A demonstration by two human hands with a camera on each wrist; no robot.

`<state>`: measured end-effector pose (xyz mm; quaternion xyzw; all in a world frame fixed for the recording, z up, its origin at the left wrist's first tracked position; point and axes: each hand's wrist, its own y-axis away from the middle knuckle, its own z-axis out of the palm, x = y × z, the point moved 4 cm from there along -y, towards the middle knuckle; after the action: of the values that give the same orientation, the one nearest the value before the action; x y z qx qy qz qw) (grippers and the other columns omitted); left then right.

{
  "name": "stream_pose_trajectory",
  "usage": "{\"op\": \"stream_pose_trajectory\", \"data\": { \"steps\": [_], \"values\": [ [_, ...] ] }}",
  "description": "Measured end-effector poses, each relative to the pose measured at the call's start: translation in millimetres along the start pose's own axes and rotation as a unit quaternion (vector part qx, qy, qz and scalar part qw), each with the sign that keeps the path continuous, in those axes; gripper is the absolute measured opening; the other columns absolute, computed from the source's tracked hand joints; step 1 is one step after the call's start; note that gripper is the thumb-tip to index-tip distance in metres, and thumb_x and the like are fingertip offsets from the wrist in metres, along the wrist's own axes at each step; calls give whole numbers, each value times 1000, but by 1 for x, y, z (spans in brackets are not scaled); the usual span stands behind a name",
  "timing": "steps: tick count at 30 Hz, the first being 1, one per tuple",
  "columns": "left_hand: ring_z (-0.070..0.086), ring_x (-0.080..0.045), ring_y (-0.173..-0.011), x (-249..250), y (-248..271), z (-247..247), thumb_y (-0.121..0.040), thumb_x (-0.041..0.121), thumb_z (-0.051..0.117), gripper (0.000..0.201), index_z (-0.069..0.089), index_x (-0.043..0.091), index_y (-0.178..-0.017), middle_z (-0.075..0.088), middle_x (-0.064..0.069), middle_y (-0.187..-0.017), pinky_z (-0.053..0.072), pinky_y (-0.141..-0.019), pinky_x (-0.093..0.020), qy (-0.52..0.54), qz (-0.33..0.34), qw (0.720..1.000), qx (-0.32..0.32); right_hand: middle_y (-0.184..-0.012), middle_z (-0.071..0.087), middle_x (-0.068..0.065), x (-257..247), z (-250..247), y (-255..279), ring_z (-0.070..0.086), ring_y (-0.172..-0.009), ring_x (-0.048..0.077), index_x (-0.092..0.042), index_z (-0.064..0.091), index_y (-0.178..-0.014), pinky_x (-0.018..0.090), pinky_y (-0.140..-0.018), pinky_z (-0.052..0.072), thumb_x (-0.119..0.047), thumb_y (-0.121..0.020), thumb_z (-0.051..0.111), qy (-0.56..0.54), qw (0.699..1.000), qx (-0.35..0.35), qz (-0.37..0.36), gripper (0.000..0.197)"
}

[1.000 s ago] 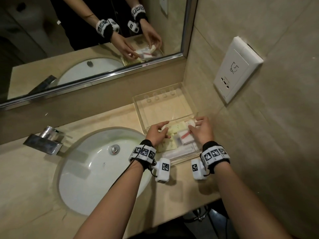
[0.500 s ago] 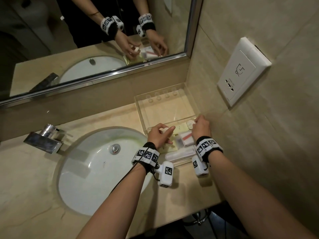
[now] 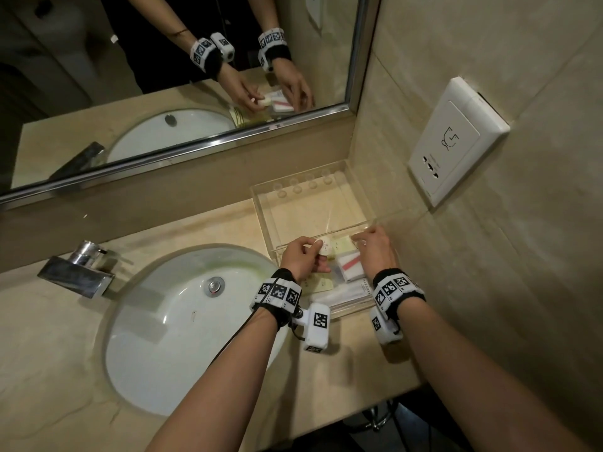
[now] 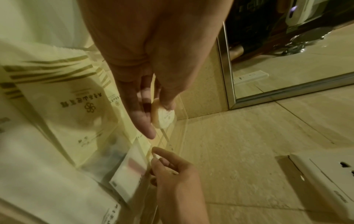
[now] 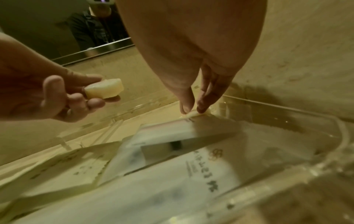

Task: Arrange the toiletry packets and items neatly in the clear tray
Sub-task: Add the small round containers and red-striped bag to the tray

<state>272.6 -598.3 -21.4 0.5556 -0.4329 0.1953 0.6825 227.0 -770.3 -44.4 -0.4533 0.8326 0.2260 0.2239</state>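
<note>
Left hand (image 3: 301,257) pinches the small, stiff soap puck (image 3: 325,246) by its rim; right hand (image 3: 375,251) pinches a thin, floppy packet (image 5: 193,116) at its corner.

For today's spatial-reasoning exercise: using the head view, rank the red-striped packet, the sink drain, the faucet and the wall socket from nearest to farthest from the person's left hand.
1. Red-striped packet: in the clear tray, just right of the left hand.
2. Sink drain: in the basin, to the left.
3. Wall socket: on the right wall, up and away.
4. Faucet: far left, beyond the basin.

Packet print (image 5: 201,168) blurred, unreadable; packets (image 3: 350,293) partly under wrists.
</note>
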Motion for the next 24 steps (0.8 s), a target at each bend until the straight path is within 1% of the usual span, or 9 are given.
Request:
{"op": "stream_pose_trajectory", "data": {
  "steps": [4, 9, 12, 14, 17, 18, 20, 22, 24],
  "values": [
    [65, -13, -44, -2, -2, 1, -98, 13, 51, 21, 53, -2, -111, 63, -15, -74, 59, -52, -23, 12, -4, 1000, -9, -134, 51, 10, 1, 4, -7, 61, -105, 22, -9, 72, -108, 28, -90, 52, 7, -92, 53, -5, 1000, -14, 4, 30],
    [68, -15, -49, -1, -2, 2, -99, 8, 47, 22, 50, -7, -115, 66, -19, -78, 60, -54, -25, 54, -15, 998, -20, -137, 51, 11, 6, 9, -10, 62, -109, 26, -8, 70, -102, 41, -89, 57, 11, -92, 47, 12, 999, -24, 29, 32],
    [70, -21, -61, -1, -2, 3, -97, 7, 51, 23, 48, -4, -117, 67, -26, -91, 61, -59, -28, 94, -23, 995, -16, -121, 56, 5, -3, 2, -10, 63, -96, 20, -13, 72, -103, 35, -85, 57, -5, -94, 56, -25, 1000, 8, 11, 19],
    [69, -25, -74, -1, -4, 3, -94, 8, 56, 25, 51, -2, -117, 68, -24, -97, 62, -66, -29, 129, -28, 991, -8, -109, 65, 3, -13, -6, -8, 65, -93, 19, -13, 73, -102, 34, -86, 56, -22, -94, 62, -114, 993, 8, 3, 16],
    [63, -17, -70, -1, -5, 4, -91, 9, 62, 26, 60, 1, -115, 67, -11, -84, 59, -64, -22, 170, -30, 985, 5, -100, 72, -1, -28, -7, 0, 70, -89, 14, -15, 70, -107, 36, -77, 59, -39, -87, 70, -265, 956, -121, 31, 31],
    [61, -16, -68, 0, -6, 6, -90, 8, 63, 26, 61, -1, -115, 67, -9, -82, 59, -63, -20, 177, -27, 984, 4, -102, 72, 0, -30, -7, 2, 70, -91, 15, -15, 69, -109, 38, -74, 61, -38, -83, 74, -297, 942, -152, 40, 35],
    [63, -17, -70, 2, -7, 10, -89, 7, 64, 25, 61, -2, -113, 68, -10, -83, 59, -65, -21, 181, -25, 983, 1, -107, 72, 3, -27, -6, 1, 70, -96, 16, -12, 67, -113, 37, -80, 60, -33, -79, 79, -319, 932, -166, 46, 41],
    [65, -17, -68, 4, -9, 14, -88, 6, 65, 23, 60, -1, -109, 69, -13, -85, 59, -65, -24, 159, -22, 987, 5, -107, 74, 8, -24, -6, -1, 71, -97, 19, -9, 66, -113, 34, -87, 57, -26, -81, 78, -342, 925, -154, 62, 38],
    [65, -16, -61, 4, -12, 14, -89, 7, 64, 17, 58, 2, -104, 67, -15, -86, 59, -61, -24, 107, -9, 994, 19, -102, 74, 14, -19, -7, -6, 73, -89, 22, -5, 64, -111, 32, -85, 58, -16, -84, 75, -392, 907, -127, 91, 31]
  ]
}}
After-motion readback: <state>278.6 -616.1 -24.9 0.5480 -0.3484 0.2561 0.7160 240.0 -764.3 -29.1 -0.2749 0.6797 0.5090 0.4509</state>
